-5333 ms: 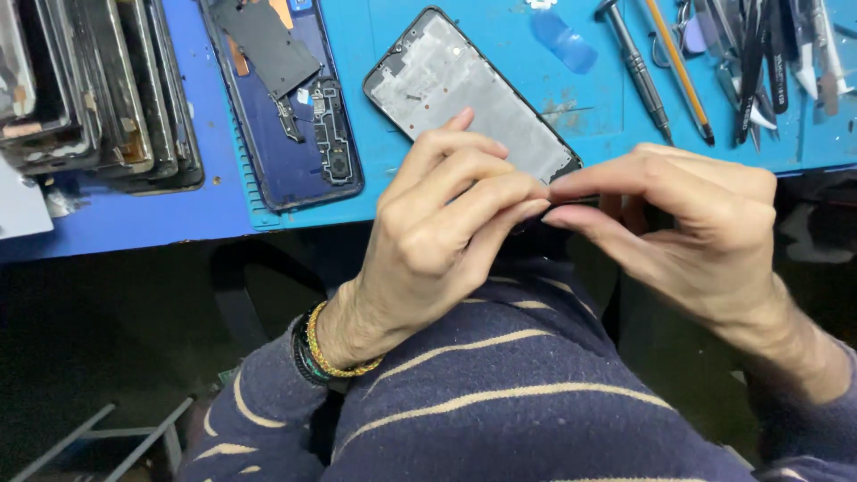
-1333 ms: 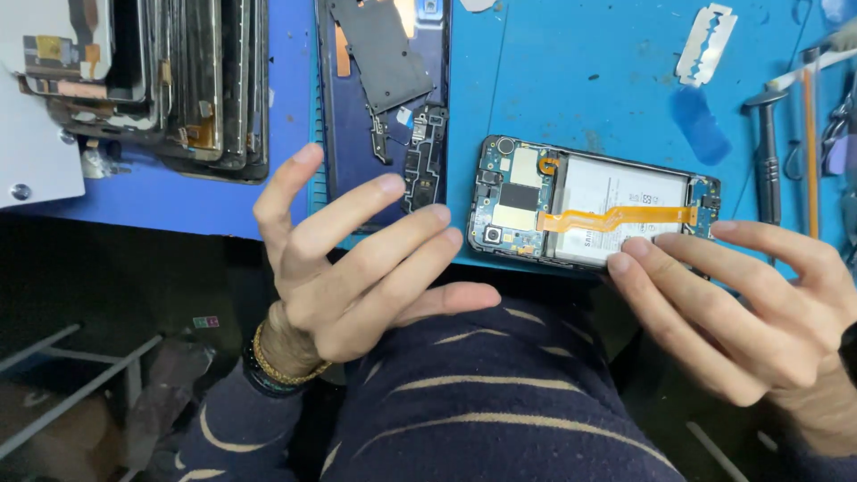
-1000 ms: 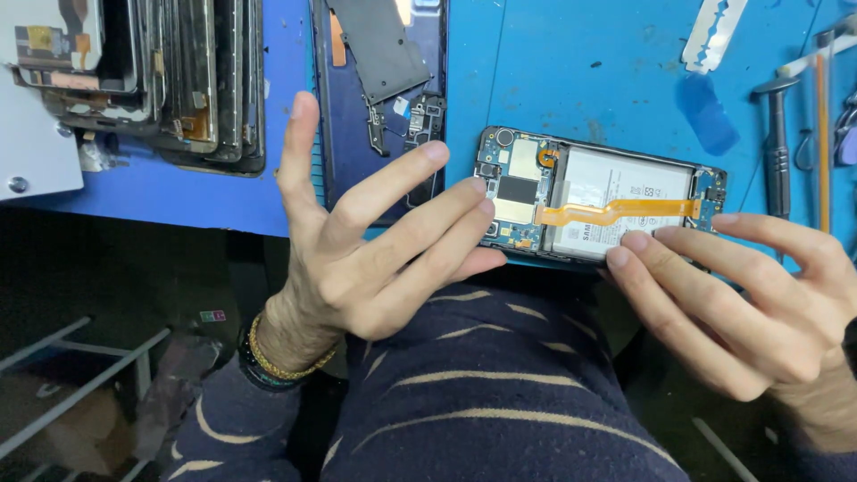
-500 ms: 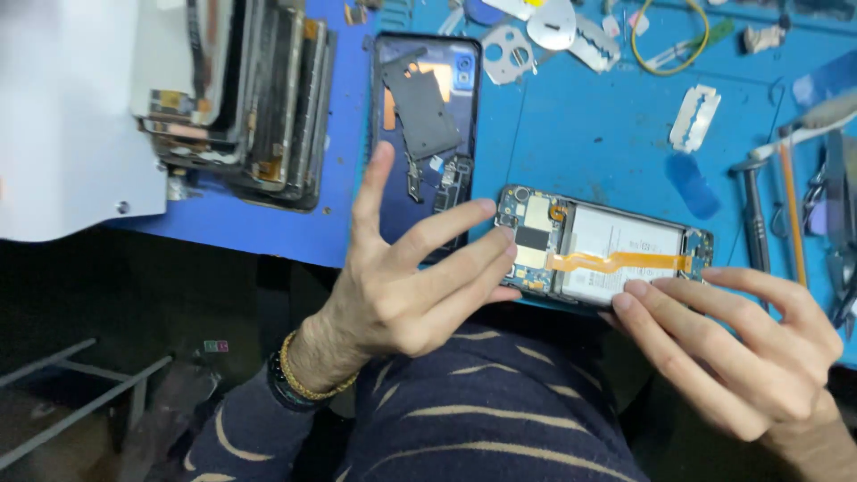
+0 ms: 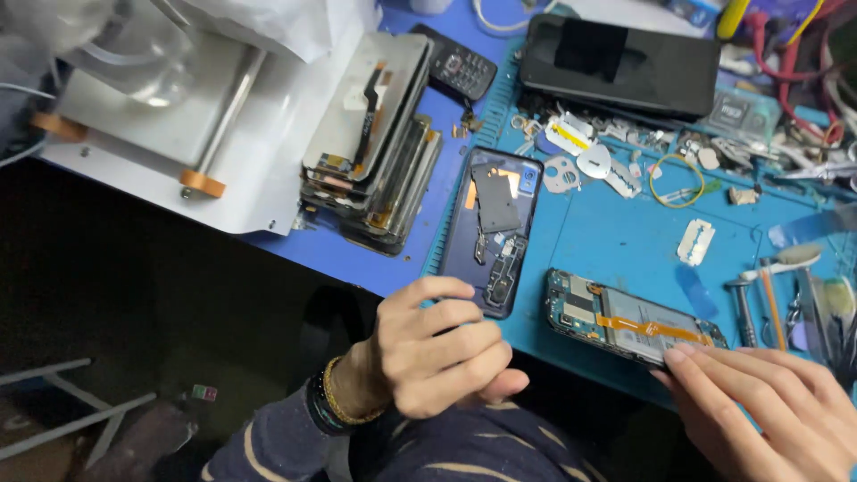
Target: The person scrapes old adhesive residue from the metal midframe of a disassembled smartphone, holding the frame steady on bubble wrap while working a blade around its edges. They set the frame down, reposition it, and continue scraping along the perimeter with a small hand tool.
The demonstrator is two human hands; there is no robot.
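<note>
Opened phone (image 5: pixel 636 328) lies back-off on the blue mat (image 5: pixel 625 241), near its front edge: circuit board at left, battery in the middle, orange flex cable running across it. Blue back cover (image 5: pixel 495 230) sits just left of it, stack of screens (image 5: pixel 379 143) further left, razor blade (image 5: pixel 695 242) and tools (image 5: pixel 786 295) to the right (mat is cluttered with small parts). Dark floor below the bench. Right hand (image 5: pixel 768 411) is spread flat, fingertips touching the phone's lower right edge. Left hand (image 5: pixel 442 357) is loosely curled, holding nothing visible, just off the cover's lower end.
</note>
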